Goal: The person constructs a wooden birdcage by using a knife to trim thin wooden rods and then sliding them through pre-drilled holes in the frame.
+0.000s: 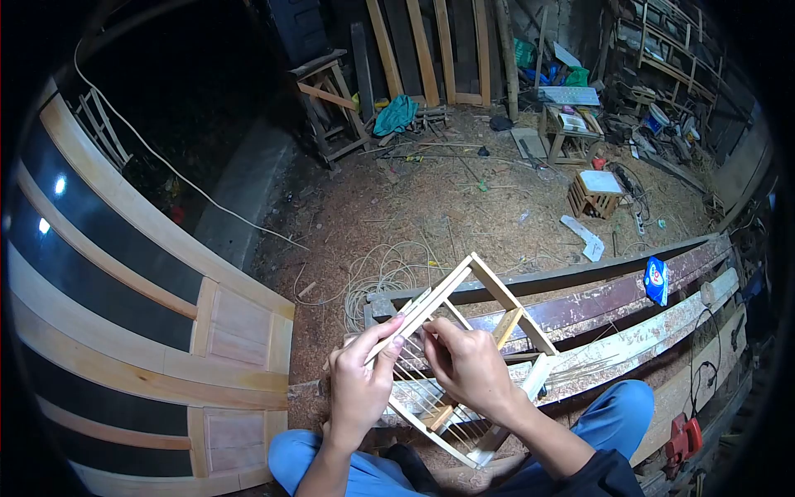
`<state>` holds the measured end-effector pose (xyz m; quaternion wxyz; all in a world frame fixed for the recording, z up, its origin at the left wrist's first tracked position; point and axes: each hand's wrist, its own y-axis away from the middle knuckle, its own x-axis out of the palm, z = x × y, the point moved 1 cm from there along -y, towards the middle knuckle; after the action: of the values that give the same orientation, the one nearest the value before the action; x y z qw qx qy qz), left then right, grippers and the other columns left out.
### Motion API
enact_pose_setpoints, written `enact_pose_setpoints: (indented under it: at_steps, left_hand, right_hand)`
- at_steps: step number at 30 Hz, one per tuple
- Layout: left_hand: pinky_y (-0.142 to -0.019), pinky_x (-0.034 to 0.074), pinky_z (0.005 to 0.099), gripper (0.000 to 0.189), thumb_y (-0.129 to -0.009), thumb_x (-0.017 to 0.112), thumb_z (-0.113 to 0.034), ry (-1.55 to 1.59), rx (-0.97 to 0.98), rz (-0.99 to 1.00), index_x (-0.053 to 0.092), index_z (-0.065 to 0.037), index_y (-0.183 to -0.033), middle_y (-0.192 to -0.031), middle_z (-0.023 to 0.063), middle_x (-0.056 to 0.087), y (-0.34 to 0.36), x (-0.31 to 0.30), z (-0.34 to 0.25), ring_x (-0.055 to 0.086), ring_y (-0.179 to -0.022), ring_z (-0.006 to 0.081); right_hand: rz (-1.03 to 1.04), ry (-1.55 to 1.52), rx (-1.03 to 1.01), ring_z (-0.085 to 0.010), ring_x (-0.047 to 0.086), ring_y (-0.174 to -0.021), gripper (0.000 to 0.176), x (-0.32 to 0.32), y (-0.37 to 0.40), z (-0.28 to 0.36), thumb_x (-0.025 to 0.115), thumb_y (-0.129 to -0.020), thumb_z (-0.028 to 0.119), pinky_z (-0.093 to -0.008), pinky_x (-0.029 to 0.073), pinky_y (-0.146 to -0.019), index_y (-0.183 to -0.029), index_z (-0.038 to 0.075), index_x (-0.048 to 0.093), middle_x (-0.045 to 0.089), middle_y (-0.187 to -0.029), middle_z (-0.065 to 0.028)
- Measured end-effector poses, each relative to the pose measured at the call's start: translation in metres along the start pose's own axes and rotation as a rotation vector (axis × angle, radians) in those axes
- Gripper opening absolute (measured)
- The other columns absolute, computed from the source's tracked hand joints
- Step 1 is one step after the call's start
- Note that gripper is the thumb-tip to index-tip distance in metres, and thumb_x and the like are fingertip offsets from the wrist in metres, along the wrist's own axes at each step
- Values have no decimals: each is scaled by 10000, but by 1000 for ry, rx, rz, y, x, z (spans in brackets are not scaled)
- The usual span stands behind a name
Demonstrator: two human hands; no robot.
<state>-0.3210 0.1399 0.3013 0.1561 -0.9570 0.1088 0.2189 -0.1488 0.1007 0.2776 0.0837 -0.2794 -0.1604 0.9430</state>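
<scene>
Knees in blue trousers (617,410) sit at the bottom edge, and just above them both hands hold a wooden frame (489,286), tilted, over the lap. The left hand (360,385) is closed round one long rail of the frame, thumb on top. The right hand (468,364) is curled with its fingertips pinched against the same rail, where a row of thin sticks (414,385) runs across the frame. Whether it grips a stick or the rail itself is hard to tell.

Beyond the frame lies a workbench of long beams (629,298), with a small blue packet (656,280) resting on one. A red power tool (683,439) lies low on the right.

Further off, a slatted crate (590,205) stands on the floor with a white slab on top; its inside cannot be seen. A coil of cord (385,273) lies on the floor (431,207), which is covered in sawdust and shavings. A big panelled door (124,331) lies flat at the left. Planks (426,50) lean against the far wall, with a green cloth (396,114) below them.
</scene>
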Motion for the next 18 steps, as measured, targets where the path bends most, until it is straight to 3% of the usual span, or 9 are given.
enact_pose_setpoints:
  at_steps: [11,13,14,16,18]
  left_hand:
    - [-821,602,368,246,-987,728,-34,1,23,-4,773,13,-1224,-1100,220,800,-1,-4,8,798,-973,286]
    - [-827,600,370,246,-983,733,-38,17,37,15,776,5,-1221,-1100,211,801,-3,-5,12,795,-977,285]
    - [-827,600,370,246,-983,733,-38,19,43,16,776,5,-1221,-1100,211,801,-3,-6,9,795,-977,285]
    - [-923,589,307,263,-1017,710,-38,-30,-19,78,758,31,-1266,-1169,171,811,-3,-8,0,769,-1062,175]
    - [-915,590,308,262,-1014,712,-35,-39,24,81,760,26,-1263,-1164,173,811,-5,-5,0,772,-1055,177]
  right_hand:
    - [21,-18,52,-419,717,-630,101,4,-1,4,666,-1002,82,-512,574,-601,-1054,4,628,696,-697,-233]
    - [13,3,124,-355,720,-598,109,4,-2,6,681,-987,40,-449,543,-569,-1086,-7,673,700,-676,-192]
    - [-4,-16,117,-369,703,-583,117,6,-2,3,671,-1010,81,-466,530,-562,-1098,4,660,692,-667,-191]
    - [6,12,146,-380,699,-586,126,3,-3,3,668,-1019,106,-476,525,-563,-1097,8,657,694,-671,-190]
    - [34,31,197,-408,698,-635,168,-1,-5,4,656,-1043,166,-495,519,-587,-1087,5,648,704,-716,-199]
